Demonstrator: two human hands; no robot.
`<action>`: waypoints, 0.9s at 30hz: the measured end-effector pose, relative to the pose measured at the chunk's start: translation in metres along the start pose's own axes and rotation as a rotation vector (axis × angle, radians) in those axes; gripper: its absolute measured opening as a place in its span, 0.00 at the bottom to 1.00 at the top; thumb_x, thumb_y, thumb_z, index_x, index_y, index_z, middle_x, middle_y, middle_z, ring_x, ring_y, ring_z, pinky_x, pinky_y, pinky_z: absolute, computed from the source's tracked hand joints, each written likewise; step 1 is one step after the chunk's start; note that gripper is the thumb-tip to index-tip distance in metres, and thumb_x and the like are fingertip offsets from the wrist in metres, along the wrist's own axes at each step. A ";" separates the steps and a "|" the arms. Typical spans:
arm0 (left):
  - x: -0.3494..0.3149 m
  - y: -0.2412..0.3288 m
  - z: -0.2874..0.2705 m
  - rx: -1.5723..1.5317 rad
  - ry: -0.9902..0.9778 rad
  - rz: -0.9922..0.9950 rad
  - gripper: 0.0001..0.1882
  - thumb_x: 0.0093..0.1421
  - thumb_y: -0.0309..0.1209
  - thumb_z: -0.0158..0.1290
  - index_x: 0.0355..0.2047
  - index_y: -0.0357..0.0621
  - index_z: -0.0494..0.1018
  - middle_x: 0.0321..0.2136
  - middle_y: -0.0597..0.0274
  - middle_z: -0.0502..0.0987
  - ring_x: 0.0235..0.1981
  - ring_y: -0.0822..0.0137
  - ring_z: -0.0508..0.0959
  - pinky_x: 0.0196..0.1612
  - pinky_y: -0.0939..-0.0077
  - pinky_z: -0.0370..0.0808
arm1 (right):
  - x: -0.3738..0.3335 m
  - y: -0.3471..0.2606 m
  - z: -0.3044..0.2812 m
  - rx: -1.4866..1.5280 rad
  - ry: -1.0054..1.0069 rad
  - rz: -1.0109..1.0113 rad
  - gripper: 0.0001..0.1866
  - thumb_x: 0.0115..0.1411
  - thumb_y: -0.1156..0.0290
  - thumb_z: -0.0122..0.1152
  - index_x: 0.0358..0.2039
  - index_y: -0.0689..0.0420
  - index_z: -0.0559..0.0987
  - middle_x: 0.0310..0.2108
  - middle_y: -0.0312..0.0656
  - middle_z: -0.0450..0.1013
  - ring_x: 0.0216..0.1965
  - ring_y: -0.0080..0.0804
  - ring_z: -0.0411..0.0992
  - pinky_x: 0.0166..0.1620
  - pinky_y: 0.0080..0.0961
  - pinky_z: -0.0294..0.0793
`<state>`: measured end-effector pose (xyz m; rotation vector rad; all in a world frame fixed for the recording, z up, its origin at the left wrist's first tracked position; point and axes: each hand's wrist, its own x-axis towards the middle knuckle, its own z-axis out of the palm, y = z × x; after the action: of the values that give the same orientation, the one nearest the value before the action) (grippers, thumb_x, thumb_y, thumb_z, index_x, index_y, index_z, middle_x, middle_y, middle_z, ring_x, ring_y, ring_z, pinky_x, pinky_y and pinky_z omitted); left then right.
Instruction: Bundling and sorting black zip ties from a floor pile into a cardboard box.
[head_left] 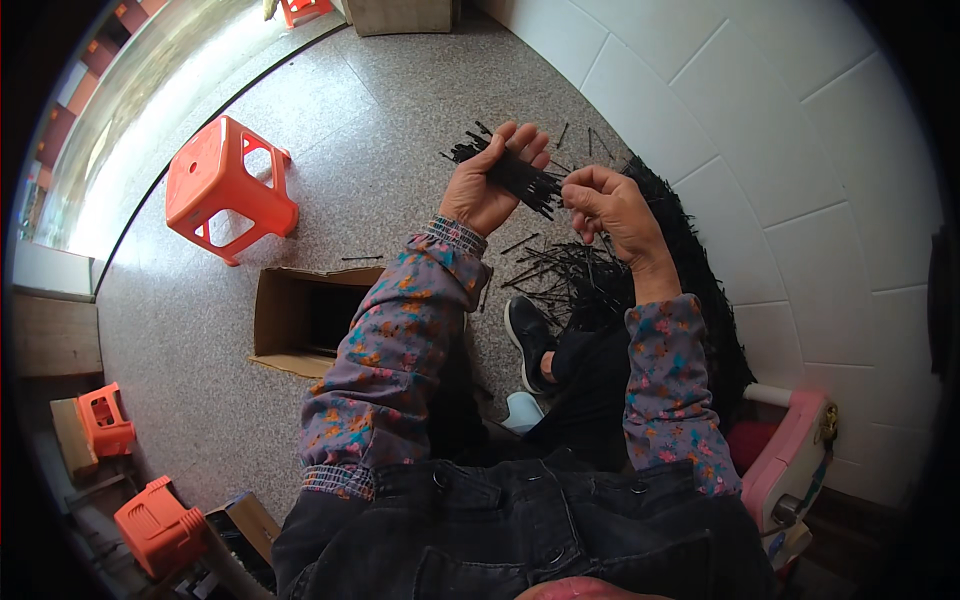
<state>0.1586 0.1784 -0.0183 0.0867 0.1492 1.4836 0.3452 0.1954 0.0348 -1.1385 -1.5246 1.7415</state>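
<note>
Across my left hand [472, 192] lies a bundle of thin black sticks [522, 180], with the fingers curled around it and the ends poking out unevenly on both sides. My right hand [622, 218] is at the bundle's right end, thumb and forefinger pinched together. Whether a stick is between those fingertips is too small to make out. Below the hands, a loose heap of the same black sticks [583, 278] spreads over the floor beside my shoe, and several single ones lie scattered farther off.
An open cardboard box [283, 318] stands on the speckled floor left of my legs. Farther left is an orange plastic stool [200, 180]. A dark shaggy mass [690, 260] runs along the white tiled wall [790, 180]. A pink-framed object [795, 455] sits at my right.
</note>
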 end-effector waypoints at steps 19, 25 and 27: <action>0.001 -0.009 -0.011 0.049 0.102 -0.052 0.18 0.59 0.45 0.49 0.20 0.48 0.68 0.25 0.57 0.77 0.40 0.54 0.76 0.47 0.52 0.70 | 0.018 0.037 0.071 0.721 0.199 0.099 0.24 0.62 0.48 0.44 0.44 0.55 0.72 0.41 0.40 0.71 0.42 0.33 0.69 0.45 0.35 0.68; -0.001 -0.004 0.000 0.239 0.275 0.097 0.25 0.58 0.52 0.48 0.14 0.51 0.58 0.12 0.66 0.65 0.32 0.54 0.77 0.43 0.51 0.72 | 0.028 0.040 0.034 0.700 0.161 0.172 0.20 0.61 0.51 0.46 0.38 0.55 0.74 0.37 0.40 0.74 0.40 0.33 0.71 0.43 0.40 0.67; -0.002 -0.002 0.005 0.274 0.289 0.113 0.25 0.58 0.53 0.48 0.13 0.51 0.57 0.11 0.68 0.63 0.30 0.55 0.77 0.42 0.51 0.72 | 0.029 0.038 0.015 0.701 0.180 0.180 0.20 0.61 0.52 0.47 0.36 0.57 0.74 0.35 0.41 0.74 0.39 0.34 0.71 0.42 0.40 0.68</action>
<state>0.1607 0.1760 -0.0139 0.1030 0.5902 1.5758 0.3225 0.2048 -0.0087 -1.0312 -0.6214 1.9909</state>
